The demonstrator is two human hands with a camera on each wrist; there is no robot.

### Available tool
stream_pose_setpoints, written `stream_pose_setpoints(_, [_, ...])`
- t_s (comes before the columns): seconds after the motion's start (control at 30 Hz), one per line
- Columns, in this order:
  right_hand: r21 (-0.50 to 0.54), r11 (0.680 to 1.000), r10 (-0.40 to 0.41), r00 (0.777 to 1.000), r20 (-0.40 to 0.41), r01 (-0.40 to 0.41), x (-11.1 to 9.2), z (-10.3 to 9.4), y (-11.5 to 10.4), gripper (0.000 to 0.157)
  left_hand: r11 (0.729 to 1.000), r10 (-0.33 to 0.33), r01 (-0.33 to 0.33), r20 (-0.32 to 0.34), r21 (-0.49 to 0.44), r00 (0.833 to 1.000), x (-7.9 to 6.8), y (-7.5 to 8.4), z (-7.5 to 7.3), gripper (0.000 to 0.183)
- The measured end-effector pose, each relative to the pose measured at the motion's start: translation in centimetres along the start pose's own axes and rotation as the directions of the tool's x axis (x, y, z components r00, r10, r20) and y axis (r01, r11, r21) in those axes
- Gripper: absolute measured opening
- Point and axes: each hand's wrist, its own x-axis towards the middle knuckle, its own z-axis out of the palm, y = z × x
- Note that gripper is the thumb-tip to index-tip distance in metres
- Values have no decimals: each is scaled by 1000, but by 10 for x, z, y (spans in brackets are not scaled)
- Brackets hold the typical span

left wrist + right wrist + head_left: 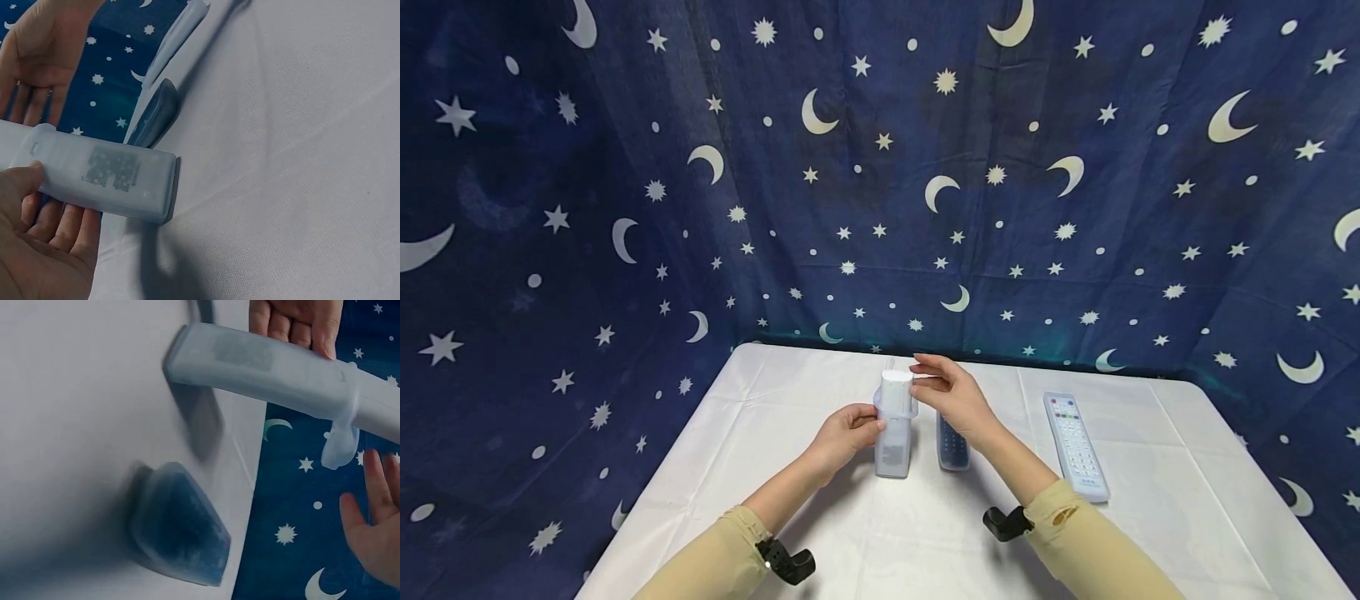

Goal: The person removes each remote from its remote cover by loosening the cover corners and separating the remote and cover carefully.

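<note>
A white remote control stands upright above the table, its lower part inside a translucent silicone cover. Around the remote's middle the cover's rim flares outward, and a loose flap hangs from it in the right wrist view. My left hand grips the covered part, with the thumb on the side bearing a dark printed patch. Beside the bare upper end is my right hand, its fingers extended. In the right wrist view, those fingers look apart from the remote.
A dark blue covered remote lies on the white-clothed table, just right of the held one. Farther right lies a white remote in a clear cover. A dark blue star-and-moon curtain hangs behind the table.
</note>
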Motion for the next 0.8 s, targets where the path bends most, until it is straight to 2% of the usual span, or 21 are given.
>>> stream_pose_setpoints(0.13, [-91, 995, -25, 998, 52, 30, 6, 3, -4, 58, 1000, 2, -2, -3, 3, 1000, 0, -1, -1, 43])
stream_pose_setpoints(0.27, [-166, 986, -21, 998, 63, 31, 10, 5, -6, 52, 1000, 4, -4, 4, 0, 1000, 2, -2, -1, 44])
stream_pose_setpoints(0.5, [-229, 973, -15, 995, 98, 38, 14, 5, -9, 48, 1000, -2, 2, -5, 2, 1000, 6, -4, 0, 44])
stream_pose_setpoints(0.67, [-277, 960, -12, 995, 96, 38, 16, 4, -11, 45, 999, 11, -11, -8, 30, 1000, 5, -3, 1, 46])
stream_pose_setpoints(0.8, [-290, 956, -19, 996, 87, 44, 17, 4, -10, 43, 998, 31, -31, -18, 47, 999, 5, -5, 0, 40])
